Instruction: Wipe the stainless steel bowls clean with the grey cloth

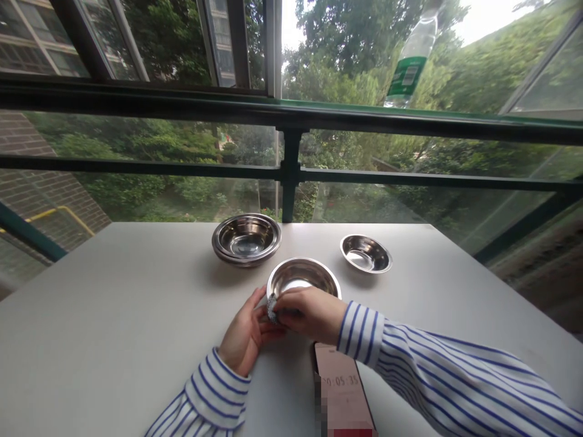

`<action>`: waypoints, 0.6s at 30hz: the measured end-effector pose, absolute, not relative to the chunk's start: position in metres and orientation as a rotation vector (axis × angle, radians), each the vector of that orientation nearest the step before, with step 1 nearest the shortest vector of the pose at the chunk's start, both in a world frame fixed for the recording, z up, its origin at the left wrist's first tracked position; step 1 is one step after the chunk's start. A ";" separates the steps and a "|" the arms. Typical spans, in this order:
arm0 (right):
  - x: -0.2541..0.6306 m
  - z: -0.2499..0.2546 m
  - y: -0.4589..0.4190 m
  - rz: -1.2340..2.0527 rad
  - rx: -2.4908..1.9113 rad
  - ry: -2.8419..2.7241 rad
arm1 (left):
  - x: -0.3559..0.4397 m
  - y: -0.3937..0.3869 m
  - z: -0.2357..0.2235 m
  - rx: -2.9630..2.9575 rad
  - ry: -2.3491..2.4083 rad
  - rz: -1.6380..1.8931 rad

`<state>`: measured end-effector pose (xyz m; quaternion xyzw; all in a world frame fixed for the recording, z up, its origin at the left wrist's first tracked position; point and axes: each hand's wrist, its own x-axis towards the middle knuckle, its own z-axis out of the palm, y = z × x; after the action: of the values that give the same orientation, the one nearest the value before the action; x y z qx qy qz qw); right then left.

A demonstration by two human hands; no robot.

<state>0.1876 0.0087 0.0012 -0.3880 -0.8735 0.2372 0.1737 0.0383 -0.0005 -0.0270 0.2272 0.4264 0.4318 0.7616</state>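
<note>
A shiny metal bowl [304, 267] is in the middle of the white table, partly covered by my hands. My left hand [248, 334] grips it at the near left side, thumb up by the rim and fingers reaching under it. My right hand [310, 309] pinches a grey steel-wool scrubber [272, 308] and presses it against the bowl's left rim. The near side of the bowl is hidden behind my right hand.
Stacked metal bowls [246, 240] stand at the back left, and a smaller metal bowl [366, 254] at the back right. A phone showing a timer [341, 388] lies near me on the table [113, 328]. On the green railing stands a plastic bottle [412, 64].
</note>
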 end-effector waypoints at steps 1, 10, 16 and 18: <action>0.184 -0.001 0.009 0.637 -1.160 -2.422 | 0.038 0.000 -0.027 0.489 0.933 0.941; 0.198 0.004 -0.009 0.568 -1.029 -2.621 | 0.037 -0.003 -0.030 0.656 0.984 1.017; 0.194 0.002 -0.017 0.363 -1.111 -2.617 | 0.038 -0.005 -0.029 0.689 1.000 1.034; 0.187 -0.001 -0.019 0.282 -1.120 -2.604 | 0.036 -0.004 -0.030 0.680 1.009 1.043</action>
<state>0.1871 -0.0189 -0.0010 -0.3890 -0.9043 0.0980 0.1459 0.0360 -0.0039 -0.0300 0.3048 0.4523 0.4675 0.6956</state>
